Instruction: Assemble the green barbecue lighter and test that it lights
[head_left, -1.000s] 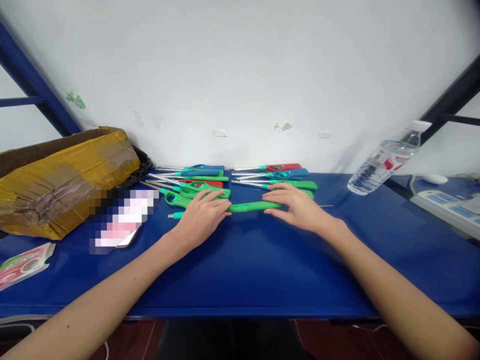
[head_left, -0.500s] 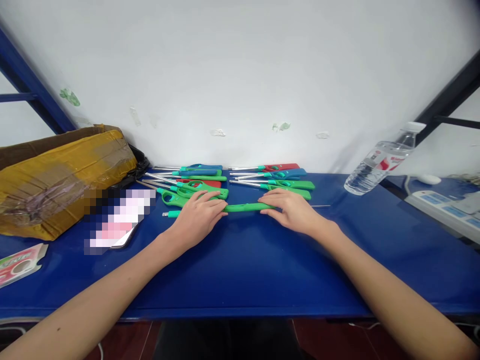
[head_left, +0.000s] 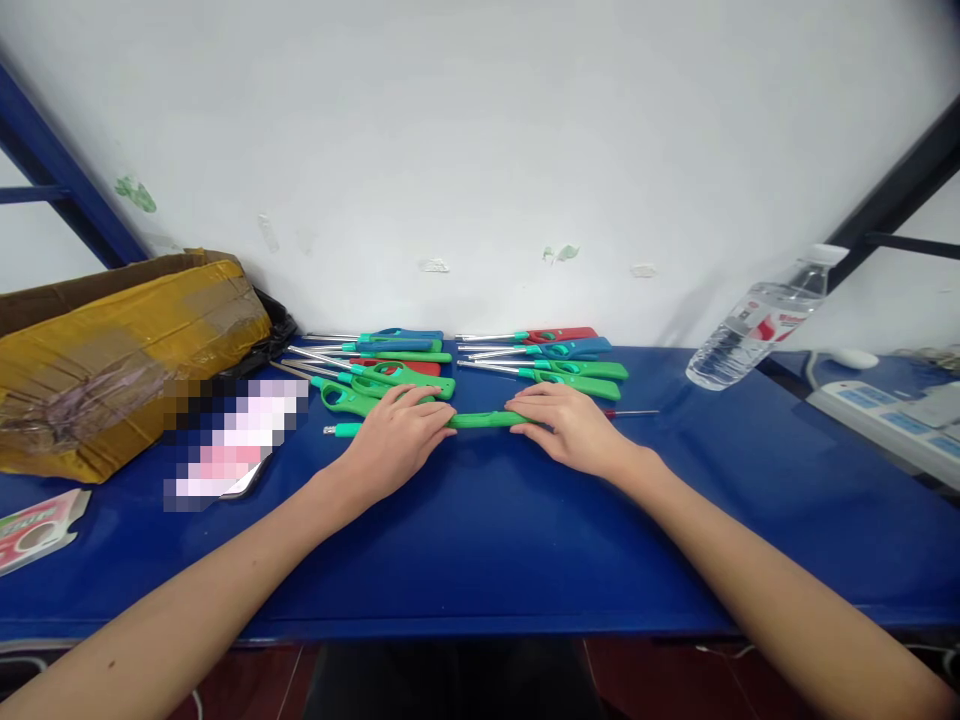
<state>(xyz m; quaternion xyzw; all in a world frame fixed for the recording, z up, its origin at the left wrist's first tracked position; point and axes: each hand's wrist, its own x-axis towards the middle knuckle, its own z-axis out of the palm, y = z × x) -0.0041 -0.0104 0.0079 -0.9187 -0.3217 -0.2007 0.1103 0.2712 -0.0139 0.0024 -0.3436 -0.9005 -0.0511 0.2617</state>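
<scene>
A green utility lighter [head_left: 482, 420] lies crosswise between my hands, its teal collar and short metal tip poking out at the left. My left hand [head_left: 401, 440] closes round its left part, fingers on top and thumb below. Its right end is gripped by my right hand [head_left: 570, 425], which hides that end. Just past the right hand shows a thin red and metal rod, perhaps a screwdriver [head_left: 628, 413]. Behind the left hand is a pile of green, blue and red lighters [head_left: 405, 375]; a second pile of lighters [head_left: 577, 365] lies behind the right hand.
On the blue table [head_left: 480, 560], a taped cardboard box [head_left: 135, 370] and a pixelated phone [head_left: 240, 440] stand at the left, near a cut piece of packaging [head_left: 41, 530]. At right are a water bottle [head_left: 757, 325] and a power strip [head_left: 885, 420]. A white wall [head_left: 480, 150] rises behind.
My right hand has slid slightly left along the lighter, closer to my left hand, and more of the red rod shows. The left hand stays nearly still.
</scene>
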